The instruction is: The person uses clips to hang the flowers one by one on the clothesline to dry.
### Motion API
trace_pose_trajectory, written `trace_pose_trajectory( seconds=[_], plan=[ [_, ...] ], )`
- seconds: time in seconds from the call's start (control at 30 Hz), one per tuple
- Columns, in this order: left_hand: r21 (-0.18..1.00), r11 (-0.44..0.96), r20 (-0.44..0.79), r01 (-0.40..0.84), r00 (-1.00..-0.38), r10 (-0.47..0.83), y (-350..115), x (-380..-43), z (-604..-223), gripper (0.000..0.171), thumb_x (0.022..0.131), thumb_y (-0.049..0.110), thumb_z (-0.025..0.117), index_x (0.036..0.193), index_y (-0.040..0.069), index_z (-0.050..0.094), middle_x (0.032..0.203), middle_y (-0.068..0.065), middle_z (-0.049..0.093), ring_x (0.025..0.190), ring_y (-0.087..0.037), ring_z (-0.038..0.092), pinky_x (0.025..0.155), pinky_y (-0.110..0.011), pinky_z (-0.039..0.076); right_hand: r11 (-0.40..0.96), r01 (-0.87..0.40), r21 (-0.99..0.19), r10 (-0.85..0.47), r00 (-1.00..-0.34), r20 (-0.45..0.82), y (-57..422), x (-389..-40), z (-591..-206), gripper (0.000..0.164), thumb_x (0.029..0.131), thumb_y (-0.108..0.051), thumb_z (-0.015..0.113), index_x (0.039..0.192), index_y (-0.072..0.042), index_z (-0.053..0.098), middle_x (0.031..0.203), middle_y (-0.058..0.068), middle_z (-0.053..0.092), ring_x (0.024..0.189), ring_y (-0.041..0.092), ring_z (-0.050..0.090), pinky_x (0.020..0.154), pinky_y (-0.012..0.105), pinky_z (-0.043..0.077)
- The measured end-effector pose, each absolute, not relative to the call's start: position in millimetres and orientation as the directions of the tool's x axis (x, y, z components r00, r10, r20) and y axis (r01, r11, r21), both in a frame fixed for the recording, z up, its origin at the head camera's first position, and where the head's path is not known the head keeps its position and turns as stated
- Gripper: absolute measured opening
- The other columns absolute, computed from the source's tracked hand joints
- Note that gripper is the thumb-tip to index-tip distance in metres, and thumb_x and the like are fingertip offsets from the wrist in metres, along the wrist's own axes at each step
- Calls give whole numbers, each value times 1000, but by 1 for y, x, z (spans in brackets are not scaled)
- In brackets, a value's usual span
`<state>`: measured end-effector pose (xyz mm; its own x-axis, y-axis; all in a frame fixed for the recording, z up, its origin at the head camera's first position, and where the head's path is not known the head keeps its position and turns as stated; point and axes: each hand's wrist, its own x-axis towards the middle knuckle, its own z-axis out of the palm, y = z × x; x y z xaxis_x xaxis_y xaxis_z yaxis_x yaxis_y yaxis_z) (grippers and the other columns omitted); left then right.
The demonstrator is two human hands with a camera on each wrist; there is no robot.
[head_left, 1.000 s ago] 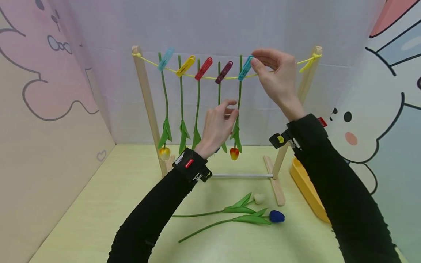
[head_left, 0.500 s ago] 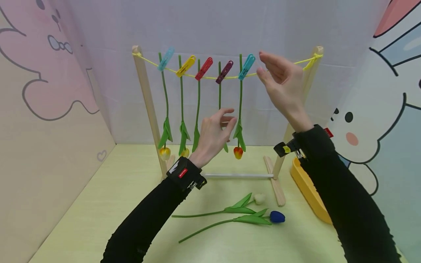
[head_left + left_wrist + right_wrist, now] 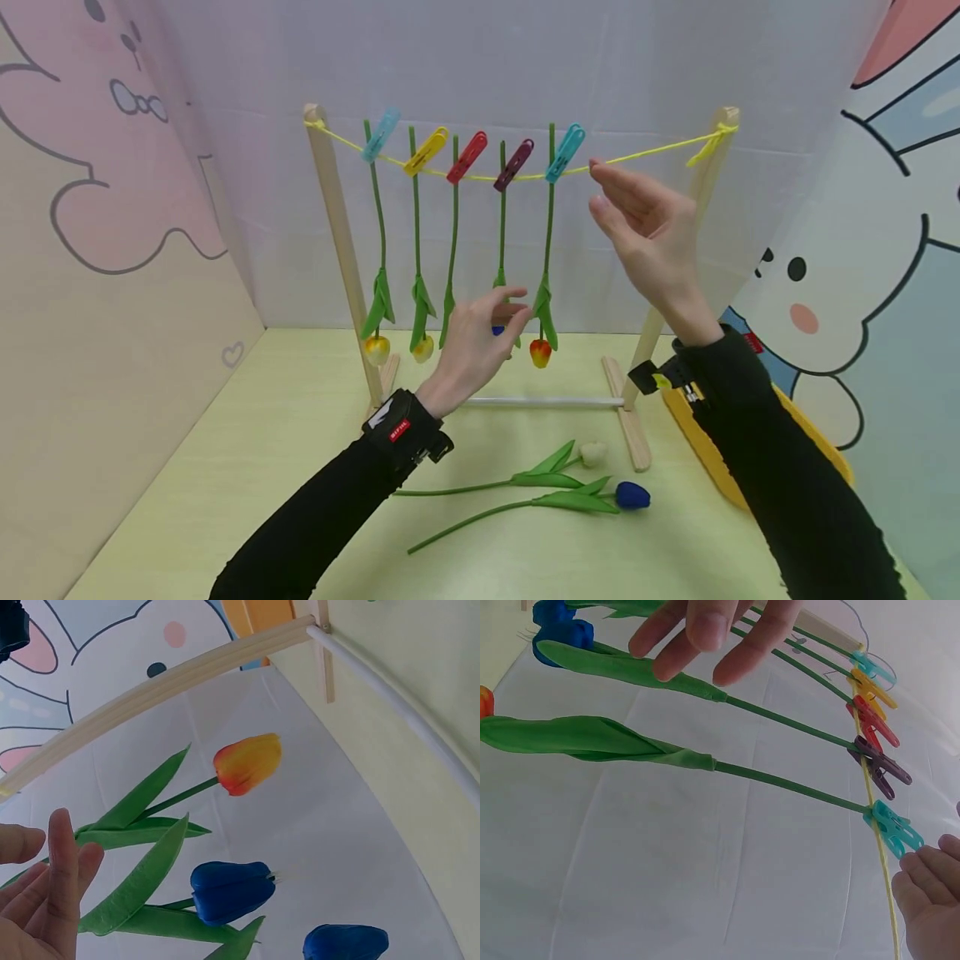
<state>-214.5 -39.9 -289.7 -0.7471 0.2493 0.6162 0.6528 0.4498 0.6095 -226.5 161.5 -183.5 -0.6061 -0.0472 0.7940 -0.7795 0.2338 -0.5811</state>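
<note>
Five-coloured row aside, the nearest clothespin to my right hand (image 3: 654, 237) is turquoise (image 3: 565, 153); it clamps the stem of a red-yellow artificial tulip (image 3: 540, 352) to the yellow string (image 3: 645, 153). The tulip hangs head down. My right hand is to the right of that clothespin, fingers loosely bent and holding nothing. Lower down, my left hand (image 3: 476, 346) has relaxed fingers and also holds nothing. It overlaps the hanging blue tulip (image 3: 232, 892) in the head view. Purple (image 3: 513, 165), red (image 3: 467, 157), yellow (image 3: 426, 151) and light blue (image 3: 381, 135) clothespins hold other tulips upside down.
The string runs between two wooden posts (image 3: 341, 250) joined by a white bar (image 3: 547, 402). On the table (image 3: 225, 483) lie a white tulip (image 3: 593, 454) and a blue tulip (image 3: 632, 495). A yellow tray (image 3: 705, 442) stands at the right, partly behind my right arm.
My right hand has let go of the turquoise clothespin and moved right and down. My left hand has dropped down and left, away from the red-yellow tulip's stem.
</note>
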Motion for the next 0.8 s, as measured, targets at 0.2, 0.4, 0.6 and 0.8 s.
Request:
trace_pose_trajectory(
  seconds=[0.2,0.4,0.6,0.8],
  plan=[
    [626,455,586,633,-767,259,-46,-207,-304,31,101,16,61,129,4,64,108,-15,77,94,-24,77,70,-19,59,216,-773,-596,-58,-620,783,167,-220,-200,35,96,7,59,131,10,59,138,26,61,125,10,65,99,15,51],
    [651,449,554,612,-788,269,-51,-200,-316,30,101,16,62,128,4,64,108,-15,77,96,-26,76,63,-19,58,215,-776,-593,-86,-620,780,177,-213,-222,34,97,5,59,130,14,58,137,13,65,122,-1,64,98,14,51],
    [650,474,543,594,-800,256,-56,-194,-331,28,98,15,65,123,3,67,103,-13,79,96,-25,77,77,-32,62,190,-773,-606,-117,-630,767,188,-205,-248,34,97,6,59,130,11,60,131,-16,67,123,1,64,98,14,52],
    [671,483,512,563,-823,248,-63,-188,-347,26,97,14,67,121,5,69,101,-13,79,94,-26,77,84,-41,61,191,-748,-635,-125,-660,740,200,-196,-269,35,96,9,58,131,9,61,129,-20,67,122,2,65,98,13,50]
  ],
)
